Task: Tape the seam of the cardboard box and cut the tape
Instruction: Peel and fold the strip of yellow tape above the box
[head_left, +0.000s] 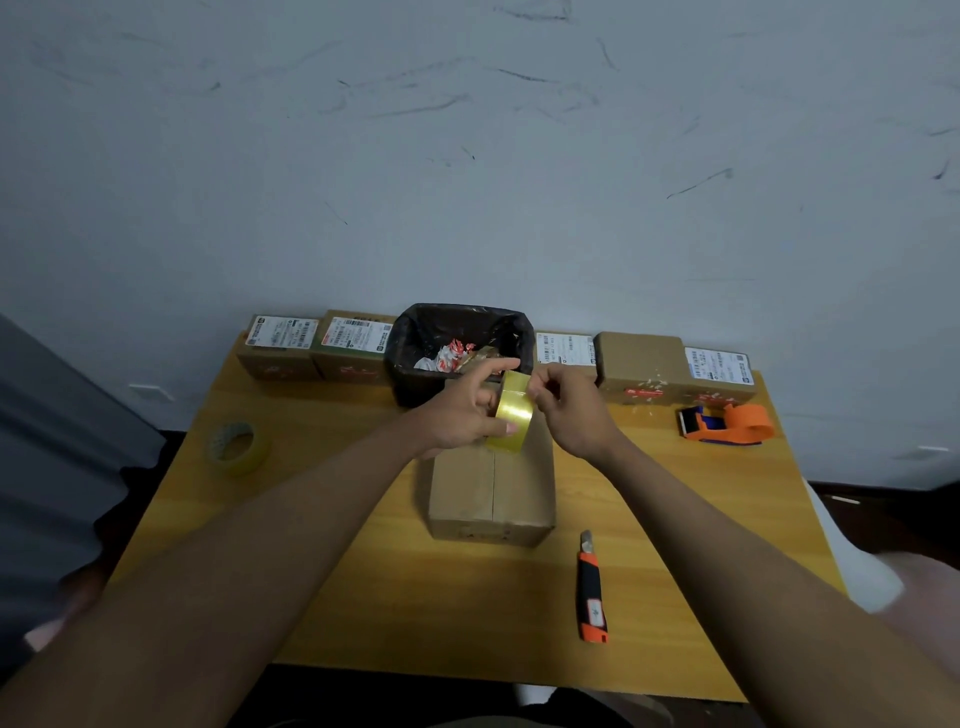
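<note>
A plain cardboard box (491, 493) lies in the middle of the wooden table (363, 597), its centre seam running away from me. Above its far end I hold a roll of yellowish clear tape (514, 413) upright. My left hand (462, 410) grips the roll, thumb below and fingers over the top. My right hand (566, 410) pinches at the roll's upper right edge with its fingertips; whether a tape end is lifted I cannot tell. An orange and black utility knife (592, 592) lies on the table to the right of the box.
A black-lined bin (415, 343) with scraps stands behind the box. Labelled cardboard parcels (317, 345) line the far edge on both sides. A second tape roll (236, 447) lies at the left, an orange tape dispenser (727, 423) at the right.
</note>
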